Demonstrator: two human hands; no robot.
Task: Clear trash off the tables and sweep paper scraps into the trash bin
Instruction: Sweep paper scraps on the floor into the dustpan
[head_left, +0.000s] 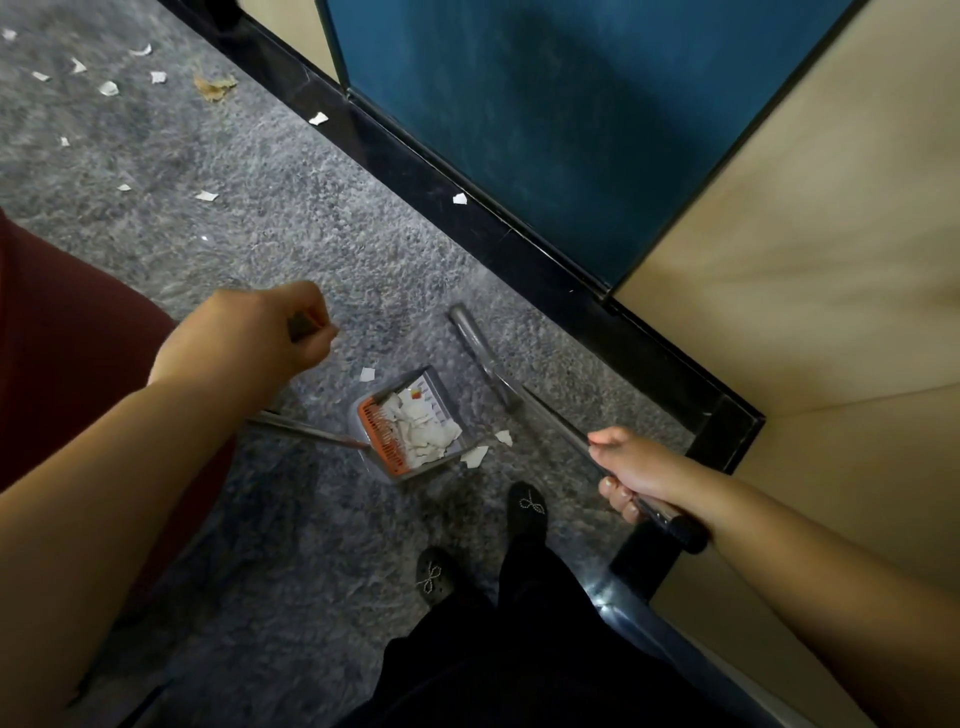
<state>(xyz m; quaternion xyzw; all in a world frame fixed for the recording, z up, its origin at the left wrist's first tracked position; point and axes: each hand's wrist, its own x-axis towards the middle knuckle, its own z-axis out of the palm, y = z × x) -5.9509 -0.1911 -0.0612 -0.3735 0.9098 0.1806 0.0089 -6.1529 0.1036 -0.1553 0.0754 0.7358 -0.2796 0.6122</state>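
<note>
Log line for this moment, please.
left hand: grips dustpan handle | right hand: grips broom handle | dustpan: on floor, holds scraps | loose scraps: remain on floor

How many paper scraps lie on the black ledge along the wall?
2: one scrap on the upper part of the black ledge, another scrap farther down it. None seems hidden.

Both forearms are bare, with no sleeve, watch or band showing on either up to the frame edge. The left hand (249, 338) and the right hand (636, 470) wear no gloves or rings that can be seen; the right hand's fingers (618, 499) have short, plain nails. The legs are in black trousers (519, 649). Each foot wears a black shoe (527, 506) with a small pale bow-shaped ornament on top.
</note>
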